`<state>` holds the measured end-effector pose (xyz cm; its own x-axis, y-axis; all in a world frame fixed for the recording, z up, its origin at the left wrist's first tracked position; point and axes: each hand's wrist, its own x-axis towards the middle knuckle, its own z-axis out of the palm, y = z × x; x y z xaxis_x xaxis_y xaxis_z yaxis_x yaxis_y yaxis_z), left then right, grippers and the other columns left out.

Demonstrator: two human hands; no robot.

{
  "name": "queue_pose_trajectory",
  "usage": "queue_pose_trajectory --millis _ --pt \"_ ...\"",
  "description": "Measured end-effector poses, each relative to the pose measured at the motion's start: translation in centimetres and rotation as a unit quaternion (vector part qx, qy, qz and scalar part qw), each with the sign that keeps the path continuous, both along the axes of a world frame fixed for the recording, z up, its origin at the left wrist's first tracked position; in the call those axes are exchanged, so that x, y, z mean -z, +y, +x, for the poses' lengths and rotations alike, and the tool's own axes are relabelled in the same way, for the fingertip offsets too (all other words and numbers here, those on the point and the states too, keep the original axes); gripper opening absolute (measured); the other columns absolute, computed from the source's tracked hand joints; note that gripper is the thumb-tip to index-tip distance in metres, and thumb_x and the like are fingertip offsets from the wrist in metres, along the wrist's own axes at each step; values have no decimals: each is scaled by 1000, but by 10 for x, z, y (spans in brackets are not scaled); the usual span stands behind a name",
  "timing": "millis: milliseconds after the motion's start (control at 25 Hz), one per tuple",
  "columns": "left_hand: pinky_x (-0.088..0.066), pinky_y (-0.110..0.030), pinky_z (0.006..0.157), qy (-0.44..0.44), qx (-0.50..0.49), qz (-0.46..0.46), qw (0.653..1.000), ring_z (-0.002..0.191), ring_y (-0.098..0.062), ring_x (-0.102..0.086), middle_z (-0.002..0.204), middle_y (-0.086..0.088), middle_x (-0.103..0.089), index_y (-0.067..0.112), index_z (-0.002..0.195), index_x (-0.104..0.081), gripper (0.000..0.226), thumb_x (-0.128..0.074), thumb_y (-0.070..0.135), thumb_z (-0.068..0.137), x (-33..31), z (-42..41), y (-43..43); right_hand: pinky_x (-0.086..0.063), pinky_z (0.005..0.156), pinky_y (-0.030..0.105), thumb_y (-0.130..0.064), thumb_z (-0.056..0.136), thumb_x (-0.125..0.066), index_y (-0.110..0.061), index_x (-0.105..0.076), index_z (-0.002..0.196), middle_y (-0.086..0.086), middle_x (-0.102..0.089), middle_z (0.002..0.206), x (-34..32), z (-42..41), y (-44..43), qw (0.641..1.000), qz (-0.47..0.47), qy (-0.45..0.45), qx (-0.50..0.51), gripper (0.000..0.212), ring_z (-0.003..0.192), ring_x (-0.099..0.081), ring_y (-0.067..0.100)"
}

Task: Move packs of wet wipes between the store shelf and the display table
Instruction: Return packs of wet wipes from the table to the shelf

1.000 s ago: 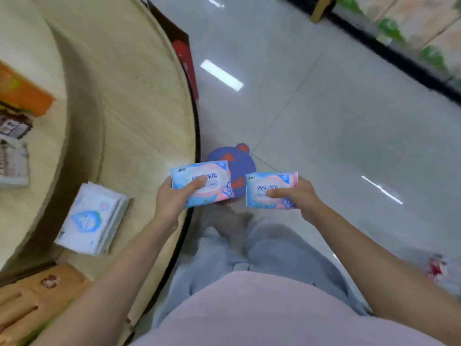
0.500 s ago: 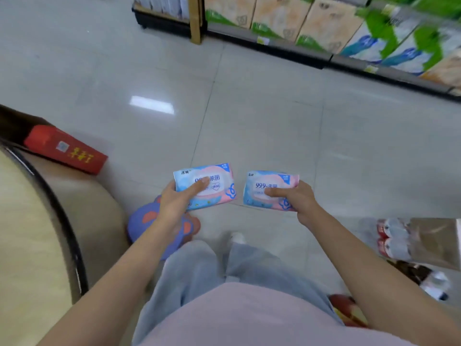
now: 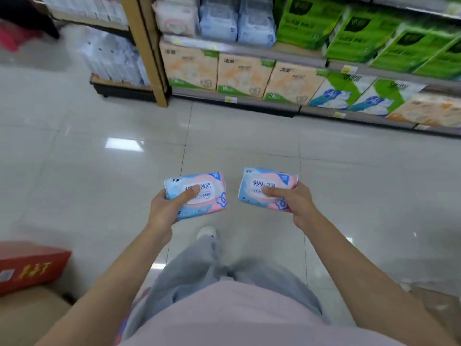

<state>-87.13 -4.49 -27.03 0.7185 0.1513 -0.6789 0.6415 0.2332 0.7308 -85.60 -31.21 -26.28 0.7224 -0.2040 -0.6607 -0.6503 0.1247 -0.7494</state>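
The shelf (image 3: 204,94) stands ahead of us. Well short of it, our left grip (image 3: 164,208) clasps the left pack (image 3: 212,196) and our right grip (image 3: 296,201) clasps the right pack (image 3: 264,181). We judge this the carry step. Next we must reach the shelf and find a free slot.

You hold two flat blue-and-pink packs of wet wipes, printed faces up, side by side but apart, above the floor. The left pack (image 3: 212,189) lies in your left hand (image 3: 164,211), thumb across its white label. The right pack (image 3: 259,178) lies in your right hand (image 3: 296,201), thumb likewise. The store shelf (image 3: 237,99) stands ahead.
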Motion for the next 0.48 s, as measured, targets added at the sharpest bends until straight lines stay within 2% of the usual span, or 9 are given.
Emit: queue_pose_trajectory --millis 240,480 --pt "-55 -20 59 -72 63 14 995 72 -8 -70 93 4 -73 22 96 -64 27 -79 21 73 -36 200 -24 -58 67 31 -7 57 -87 -10 -69 101 8 -74 96 5 122 -22 999 -24 18 42 48 81 -72 22" --pt "-55 -20 56 -63 32 13 997 70 -9 -70 96 -2 -73 18 97 -66 28 -79 20 72 -33 336 -54 -55 53 22 -3 60 -85 -14 -69 92 1 -74 82 -2 276 -48 999 -14 -3 29 37 64 -71 13"
